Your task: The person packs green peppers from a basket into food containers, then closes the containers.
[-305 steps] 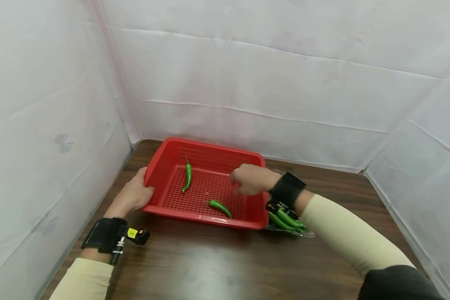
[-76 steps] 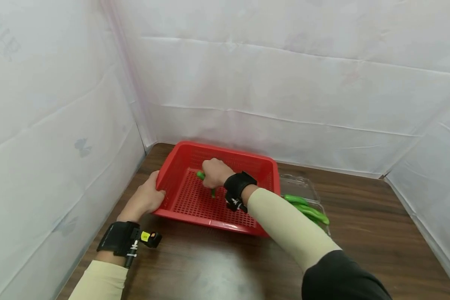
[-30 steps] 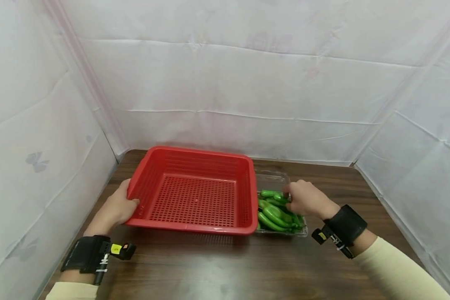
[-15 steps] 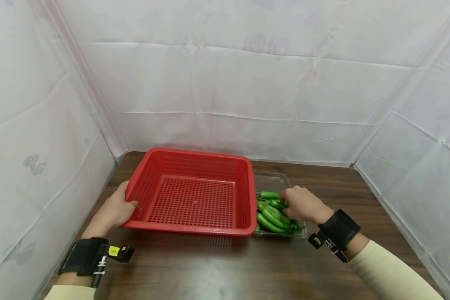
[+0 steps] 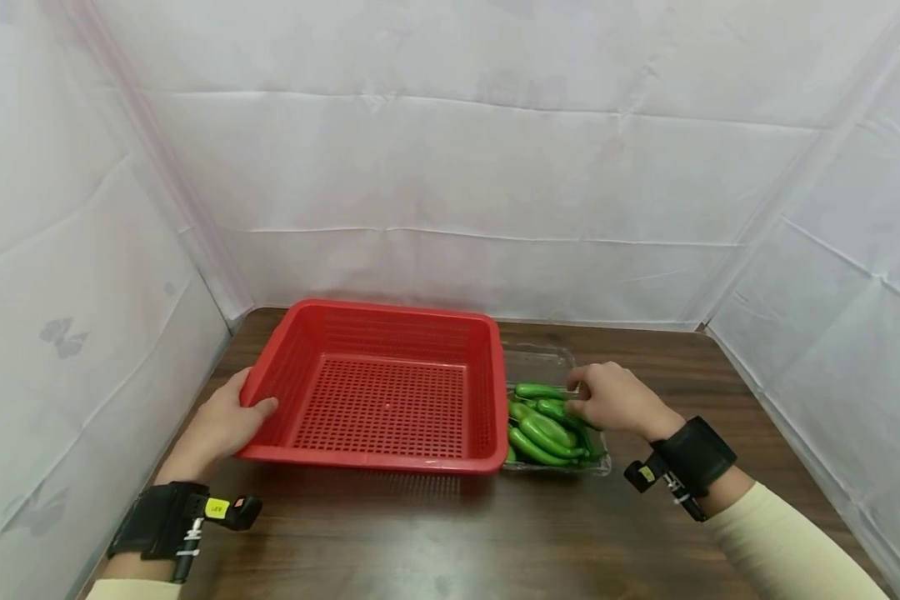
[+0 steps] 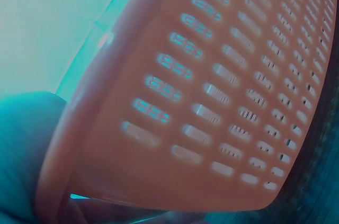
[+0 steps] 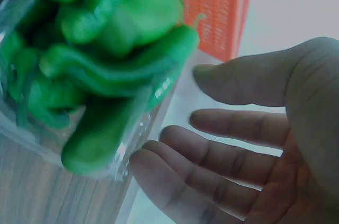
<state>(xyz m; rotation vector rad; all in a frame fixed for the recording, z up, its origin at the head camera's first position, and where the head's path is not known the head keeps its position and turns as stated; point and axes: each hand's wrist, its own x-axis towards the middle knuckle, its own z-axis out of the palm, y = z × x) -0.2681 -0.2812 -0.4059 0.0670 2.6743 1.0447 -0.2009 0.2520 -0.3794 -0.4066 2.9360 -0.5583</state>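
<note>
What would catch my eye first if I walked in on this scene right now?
Most likely the bright red basket in the middle of the dark wooden table, with nothing in it, its left rim gripped by the left hand. Right beside it, a clear plastic tray holds a pile of green peppers, and the right hand hovers by them with relaxed fingers, holding nothing.
</note>
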